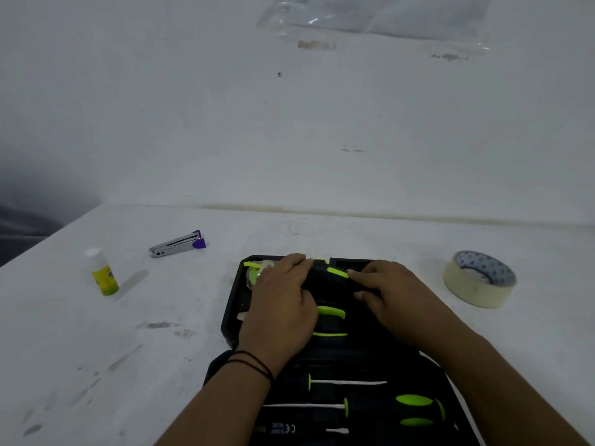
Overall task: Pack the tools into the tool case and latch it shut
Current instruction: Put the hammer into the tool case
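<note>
Nearest the camera, the open black plastic tool case (231, 320) lies flat on the white table (96, 349), and its near half already holds several green-and-black-handled screwdrivers (415, 408) seated in moulded slots, their pale shafts lying across the tray. Above them a pair of pliers with green-trimmed grips (331, 317) sits in its recess between the two wrists.

Further in, both hands work at the case's far edge. The left hand (283, 304) lies over the tray with its fingers curled onto a black tool with a green stripe (335, 273); the right hand (389, 291) pinches the same tool from the other end. They seem to be pressing it down into its slot. A round green-and-clear item (254, 273), perhaps a tape measure, shows just left of the left hand.

Packing looks well along; seating this tool, closing the lid and latching are left.

Beyond, apart from the case: a yellow-labelled glue stick (101, 273), a chrome-and-purple stapler (178, 244), a roll of cream masking tape (479, 280).
</note>
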